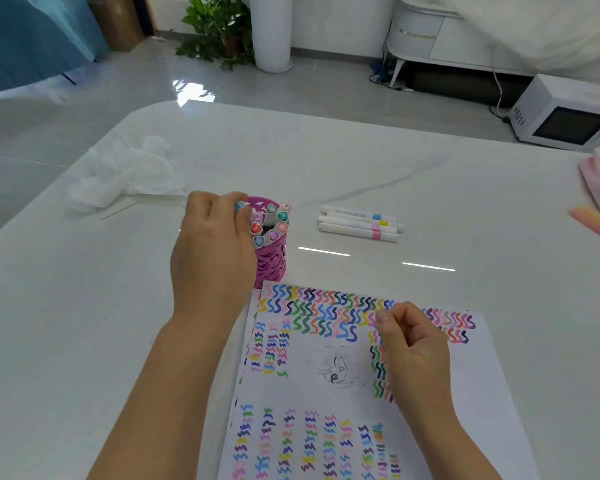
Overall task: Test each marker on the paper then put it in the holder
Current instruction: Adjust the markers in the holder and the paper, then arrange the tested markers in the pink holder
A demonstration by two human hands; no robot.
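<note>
The left hand (212, 244), centre of the frame, curls its fingers round a blue-tipped marker (239, 206) at the rim of the pink holder (272, 261), partly covering the holder's left side. Standing markers (274, 223) fill the holder, their coloured caps up. The right hand (416, 348), lower right, rests on the paper (326, 368) with fingers loosely curled and nothing visible in them. The paper, covered in coloured squiggles, touches the holder's base. Four white pens (359, 223) lie together on the white worktop (395, 168), right of the holder. A crumpled tissue (125, 171) lies at upper left.
</note>
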